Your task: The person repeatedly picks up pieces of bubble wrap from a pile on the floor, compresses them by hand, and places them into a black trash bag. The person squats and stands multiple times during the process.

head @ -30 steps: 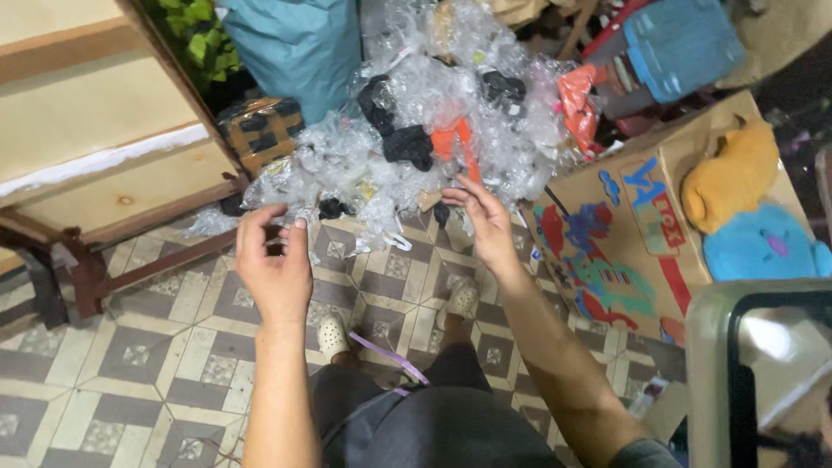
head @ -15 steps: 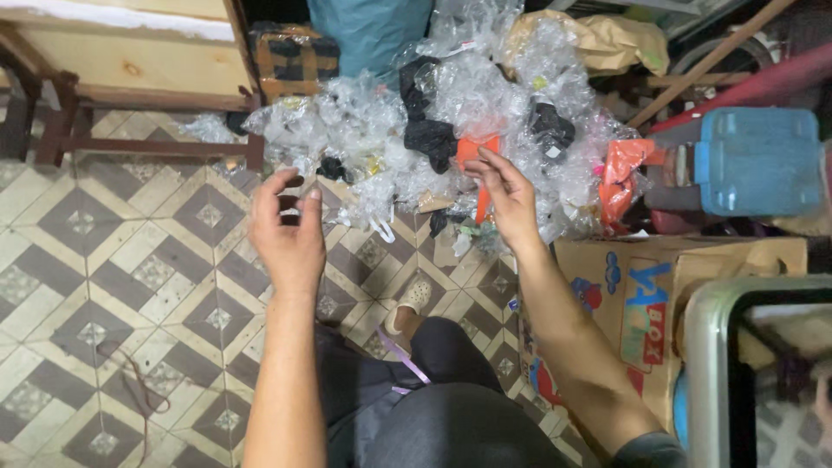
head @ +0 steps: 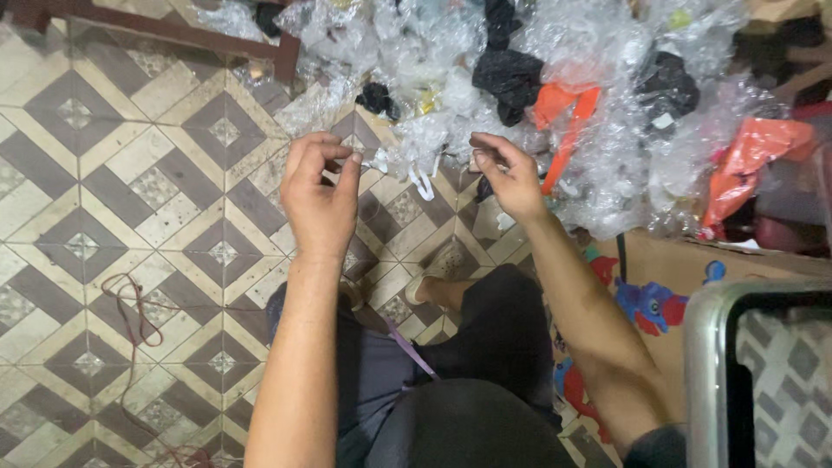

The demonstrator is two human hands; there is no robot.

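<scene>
**Head view: both hands pinching clear plastic at the edge of a bag heap**

Head camera looking straight down over bent knees in dark trousers (head: 485,347) onto a patterned tile floor (head: 113,173) of brown and cream diamonds.

Left hand (head: 321,195) raised above the tiles, fingers curled in, thumb and forefinger closed narrowly on a corner of a clear plastic bag (head: 407,160). Right hand (head: 511,178) just beside it, fingertips pinched on the same crinkled film near its other end; exact hold partly hidden by the folds. Bag stretched between the two hands, its white loop handle (head: 423,184) hanging down just over the floor.

Directly beyond the hands, a big heap of clear plastic bags (head: 607,113) spread across the top of the frame, touching the held piece. Mixed into the heap: black bags (head: 511,78), an orange strip (head: 563,113) near the right hand, and a crumpled orange bag (head: 745,165) farther right.

At right, a flattened cardboard box (head: 676,286) with coloured cartoon print, lying beside the right forearm. In the lower right corner, a metal frame (head: 706,381) with rounded corner. On the tiles at left, a loose reddish cord (head: 130,321). Dark wooden furniture leg (head: 217,39) along the top left, at the heap's edge.
</scene>
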